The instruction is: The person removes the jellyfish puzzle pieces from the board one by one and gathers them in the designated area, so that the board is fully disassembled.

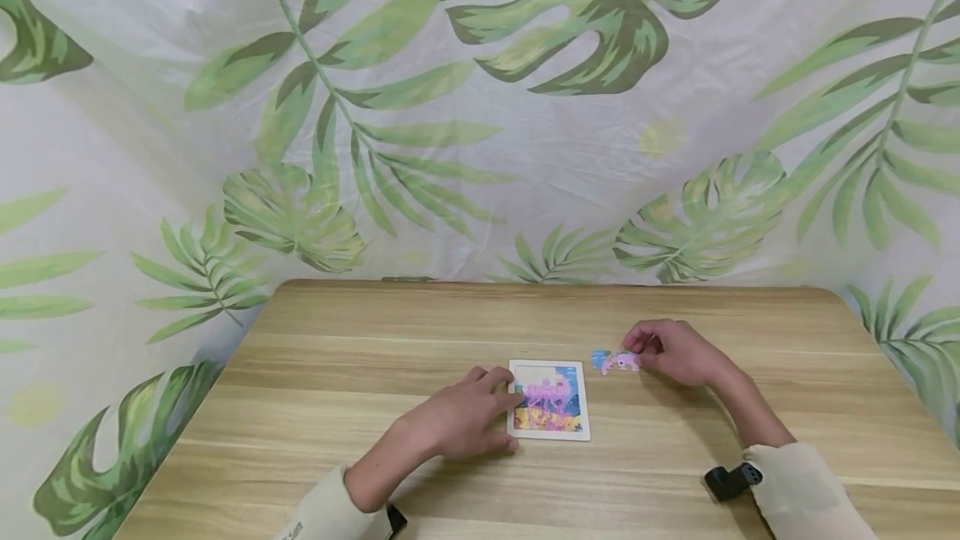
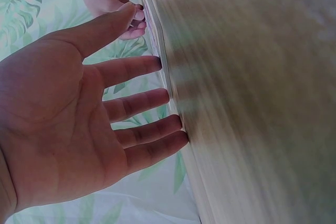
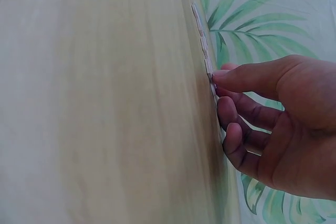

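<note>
A jigsaw puzzle board (image 1: 551,436) with a white border lies flat on the table, its picture showing pink, blue and yellow parts. At its left edge rests my left hand (image 1: 465,419), fingers spread and fairly straight; the left wrist view shows the fingertips (image 2: 152,63) right at the board's rim. Right of the board lie small loose puzzle pieces, one blue (image 1: 598,359) and one pink (image 1: 628,362). My right hand (image 1: 678,352) pinches a puzzle piece at the right end of this group between thumb and index finger, close on the tabletop. The fingers partly hide that piece.
The wood-grain table (image 1: 360,340) extends around both hands, with its far edge near the leaf-print cloth (image 1: 465,190) behind. A black wrist device (image 1: 731,482) sits at the right sleeve (image 1: 802,490).
</note>
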{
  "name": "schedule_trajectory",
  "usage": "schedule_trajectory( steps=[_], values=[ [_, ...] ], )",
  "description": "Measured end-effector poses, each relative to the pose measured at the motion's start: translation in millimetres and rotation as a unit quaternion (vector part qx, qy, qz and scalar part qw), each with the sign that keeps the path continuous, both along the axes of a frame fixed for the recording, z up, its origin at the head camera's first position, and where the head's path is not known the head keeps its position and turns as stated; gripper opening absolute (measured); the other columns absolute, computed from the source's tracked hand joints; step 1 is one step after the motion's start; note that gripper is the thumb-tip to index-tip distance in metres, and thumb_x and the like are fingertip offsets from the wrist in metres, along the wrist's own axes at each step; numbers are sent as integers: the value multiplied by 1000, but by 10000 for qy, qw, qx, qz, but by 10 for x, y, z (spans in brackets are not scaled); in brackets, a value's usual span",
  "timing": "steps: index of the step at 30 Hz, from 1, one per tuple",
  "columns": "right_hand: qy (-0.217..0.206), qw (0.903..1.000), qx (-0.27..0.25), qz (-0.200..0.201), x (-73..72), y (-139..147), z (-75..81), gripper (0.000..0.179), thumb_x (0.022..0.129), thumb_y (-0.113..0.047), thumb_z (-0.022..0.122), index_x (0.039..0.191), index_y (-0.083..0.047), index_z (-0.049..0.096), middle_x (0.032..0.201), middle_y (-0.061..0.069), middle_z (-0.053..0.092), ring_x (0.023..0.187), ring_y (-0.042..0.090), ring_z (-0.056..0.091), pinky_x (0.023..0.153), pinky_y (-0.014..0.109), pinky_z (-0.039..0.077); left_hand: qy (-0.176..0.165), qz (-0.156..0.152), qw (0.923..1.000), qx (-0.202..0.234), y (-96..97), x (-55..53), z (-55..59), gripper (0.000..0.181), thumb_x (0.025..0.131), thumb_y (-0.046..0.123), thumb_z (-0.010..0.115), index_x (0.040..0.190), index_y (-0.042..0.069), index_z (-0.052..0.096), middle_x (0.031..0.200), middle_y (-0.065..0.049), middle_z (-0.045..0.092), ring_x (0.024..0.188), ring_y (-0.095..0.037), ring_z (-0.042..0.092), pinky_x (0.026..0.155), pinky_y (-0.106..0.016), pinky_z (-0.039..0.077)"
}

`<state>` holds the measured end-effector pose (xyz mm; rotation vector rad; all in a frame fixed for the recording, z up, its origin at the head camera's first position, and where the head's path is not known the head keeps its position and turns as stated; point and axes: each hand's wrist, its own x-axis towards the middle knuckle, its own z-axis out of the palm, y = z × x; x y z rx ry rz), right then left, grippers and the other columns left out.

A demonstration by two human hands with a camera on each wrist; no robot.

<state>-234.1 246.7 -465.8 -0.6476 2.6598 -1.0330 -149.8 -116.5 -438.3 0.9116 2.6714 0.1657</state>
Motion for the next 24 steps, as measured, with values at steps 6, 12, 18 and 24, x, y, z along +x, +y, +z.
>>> schedule_trajectory(
  steps=[6, 12, 18, 24],
  values=[
    [-8, 10000, 51, -28, 11, -12, 5, 18, 93, 4, 71, 108, -5, 75, 97, 3, 72, 86, 15, 60, 74, 24, 51, 25, -6, 10000, -3, 2, 8, 0, 64, 102, 51, 70, 156, 19, 58, 166, -10, 46, 150, -34, 48, 116, -48, 53],
    [88, 9998, 137, -137, 43, -51, 9, 15, 94, 0, 74, 108, -6, 75, 97, 3, 73, 88, 15, 61, 76, 25, 52, 40, -30, 10000, 7, 7, 13, 5, 63, 102, 51, 71, 155, 19, 59, 164, -10, 48, 148, -33, 49, 114, -47, 54],
    [245, 9996, 83, -127, 107, -207, 78, 12, 97, -5, 75, 108, -5, 75, 97, 3, 73, 90, 13, 63, 77, 26, 54, 52, -18, 10000, 14, 14, 15, 4, 63, 101, 51, 71, 155, 19, 60, 163, -9, 49, 145, -32, 51, 109, -47, 57],
    [301, 9989, -81, 356, 132, -391, 88, 10, 97, -7, 75, 106, -5, 75, 94, 0, 72, 87, 10, 61, 76, 25, 54, 34, -6, 10000, 19, 8, 7, 14, 63, 101, 51, 72, 154, 19, 61, 163, -9, 49, 146, -33, 50, 110, -48, 57]
  ],
)
